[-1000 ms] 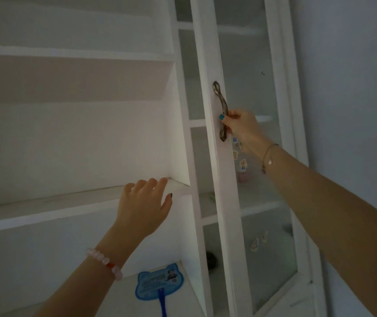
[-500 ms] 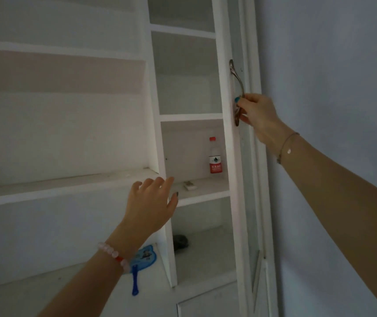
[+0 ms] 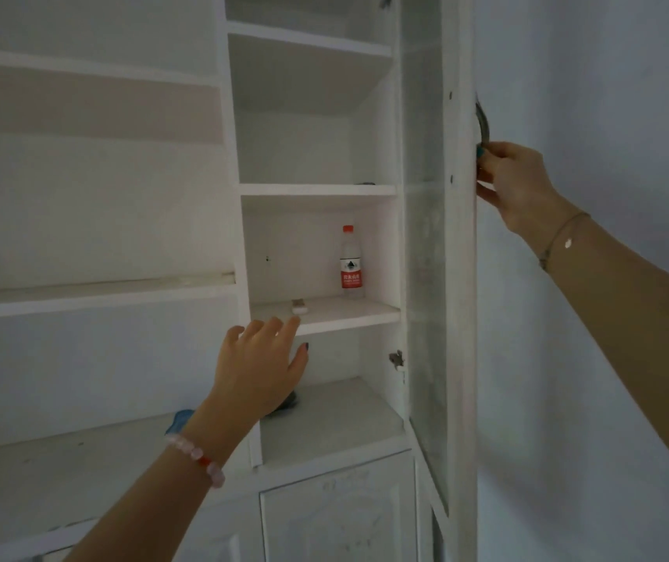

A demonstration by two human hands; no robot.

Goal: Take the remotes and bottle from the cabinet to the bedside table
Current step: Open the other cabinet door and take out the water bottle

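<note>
On the left, wide white open shelving (image 3: 81, 302) with a pinkish-beige band (image 3: 81, 103) across the upper back panel. On its lower ledge, a corner of a flat blue plastic thing (image 3: 178, 423), mostly hidden. Further right, on the lowest open shelf, a dark rounded object (image 3: 289, 404), too dim to identify. Higher up, a small dark item (image 3: 367, 182) at a shelf's right end. Small metal hinge (image 3: 396, 358) on the right inner wall. Dusty glass door (image 3: 426, 237) standing open, with a curved dark metal handle (image 3: 483, 119). Below, closed white panelled cupboard doors (image 3: 336, 509). Far right, plain pale wall (image 3: 608, 358).
</note>
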